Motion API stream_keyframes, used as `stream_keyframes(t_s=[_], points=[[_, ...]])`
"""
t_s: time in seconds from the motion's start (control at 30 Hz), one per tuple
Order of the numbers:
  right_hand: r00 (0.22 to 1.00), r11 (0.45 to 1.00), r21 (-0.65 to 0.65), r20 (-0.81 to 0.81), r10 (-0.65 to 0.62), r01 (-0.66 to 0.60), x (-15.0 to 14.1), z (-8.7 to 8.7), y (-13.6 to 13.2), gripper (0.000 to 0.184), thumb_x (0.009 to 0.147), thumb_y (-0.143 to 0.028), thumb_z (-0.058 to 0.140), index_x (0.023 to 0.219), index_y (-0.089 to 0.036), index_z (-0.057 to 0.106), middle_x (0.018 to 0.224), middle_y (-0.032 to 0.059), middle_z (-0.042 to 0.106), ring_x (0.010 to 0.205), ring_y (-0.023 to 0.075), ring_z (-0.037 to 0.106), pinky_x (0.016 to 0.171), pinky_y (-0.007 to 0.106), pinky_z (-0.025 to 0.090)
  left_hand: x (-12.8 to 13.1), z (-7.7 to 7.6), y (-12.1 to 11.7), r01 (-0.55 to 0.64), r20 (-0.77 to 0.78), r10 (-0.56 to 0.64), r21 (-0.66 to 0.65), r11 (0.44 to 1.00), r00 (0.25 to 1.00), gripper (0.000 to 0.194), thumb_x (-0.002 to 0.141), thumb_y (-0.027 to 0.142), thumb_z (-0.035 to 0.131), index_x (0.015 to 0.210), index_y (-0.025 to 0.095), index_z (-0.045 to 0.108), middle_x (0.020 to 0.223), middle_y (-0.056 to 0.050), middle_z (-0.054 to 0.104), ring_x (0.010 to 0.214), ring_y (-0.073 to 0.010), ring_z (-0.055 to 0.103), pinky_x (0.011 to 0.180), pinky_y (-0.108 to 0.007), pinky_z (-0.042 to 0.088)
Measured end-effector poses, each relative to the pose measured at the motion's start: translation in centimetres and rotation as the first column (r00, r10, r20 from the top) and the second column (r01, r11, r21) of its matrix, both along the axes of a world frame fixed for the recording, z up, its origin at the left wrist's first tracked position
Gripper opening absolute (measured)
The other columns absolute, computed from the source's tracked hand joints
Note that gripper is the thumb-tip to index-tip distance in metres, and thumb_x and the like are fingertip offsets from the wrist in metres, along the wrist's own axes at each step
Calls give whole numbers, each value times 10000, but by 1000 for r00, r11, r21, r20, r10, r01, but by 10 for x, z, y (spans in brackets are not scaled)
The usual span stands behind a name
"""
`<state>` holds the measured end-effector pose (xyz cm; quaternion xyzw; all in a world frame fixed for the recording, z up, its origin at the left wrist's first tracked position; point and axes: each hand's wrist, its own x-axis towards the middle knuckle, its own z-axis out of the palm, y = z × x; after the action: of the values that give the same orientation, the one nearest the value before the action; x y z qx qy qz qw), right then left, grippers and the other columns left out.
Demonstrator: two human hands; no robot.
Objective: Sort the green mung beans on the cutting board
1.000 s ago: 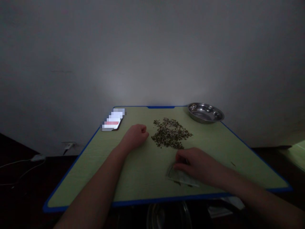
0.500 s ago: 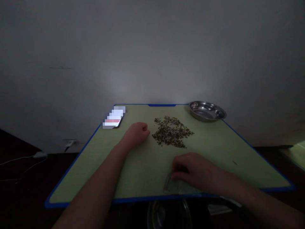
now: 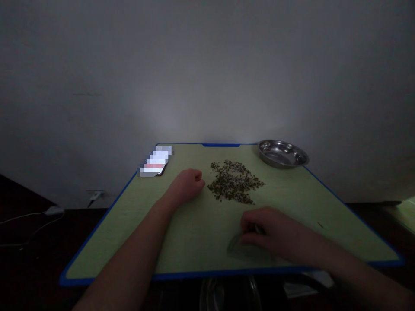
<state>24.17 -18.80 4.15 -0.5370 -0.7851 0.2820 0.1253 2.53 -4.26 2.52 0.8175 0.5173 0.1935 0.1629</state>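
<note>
My left hand (image 3: 188, 185) rests closed on the table just left of a loose, spread-out pile of small dark seeds (image 3: 235, 183). The inside of this fist is hidden, so I cannot tell if anything is in it. Nearer the front edge, my right hand (image 3: 259, 226) is curled with thumb and fingers close together. A clear, thin plastic piece, which looks like a bag (image 3: 235, 245), sticks out to the left beneath its fingers and appears gripped. Part of the plastic is covered by the hand.
A shallow steel bowl (image 3: 282, 154) stands at the back right corner. At the back left lies a phone (image 3: 156, 162) with a lit, blurred screen. A thin brown sliver (image 3: 320, 225) lies on the right of the blue-edged table (image 3: 113, 246). A wall rises behind.
My right hand has shifted slightly to the right, and the clear plastic has moved with it. My left hand and the pile have stayed in place on the table.
</note>
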Motion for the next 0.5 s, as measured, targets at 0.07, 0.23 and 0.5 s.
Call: stream_keyframes(t_s=[0.07, 0.23, 0.5], points=[[998, 998, 43, 22, -51, 50, 11, 1, 9, 162, 832, -295, 607, 704, -196, 606, 642, -27, 602, 590, 113, 518, 533, 228, 333, 0, 0, 0, -3, -9, 3, 0, 1000, 1000, 226, 656, 187, 446, 509, 205, 275, 478, 53, 271, 508, -102, 272, 523, -287, 159], [991, 987, 139, 88, -99, 86, 30, 0, 26, 136, 860, -280, 561, 761, -196, 600, 681, -11, 620, 610, 126, 529, 544, 234, 332, 0, -1, 0, -3, -19, 3, -12, 1000, 1000, 231, 663, 189, 449, 509, 203, 278, 481, 49, 290, 513, -105, 281, 529, -290, 157], [976, 958, 272, 217, 27, -86, 14, -3, 64, 95, 857, -291, 596, 824, -204, 615, 708, -1, 669, 622, 139, 572, 549, 232, 298, -1, -6, 2, -30, -30, 30, 6, 1000, 999, 230, 687, 206, 443, 519, 203, 286, 492, 53, 290, 508, -104, 283, 532, -289, 152]])
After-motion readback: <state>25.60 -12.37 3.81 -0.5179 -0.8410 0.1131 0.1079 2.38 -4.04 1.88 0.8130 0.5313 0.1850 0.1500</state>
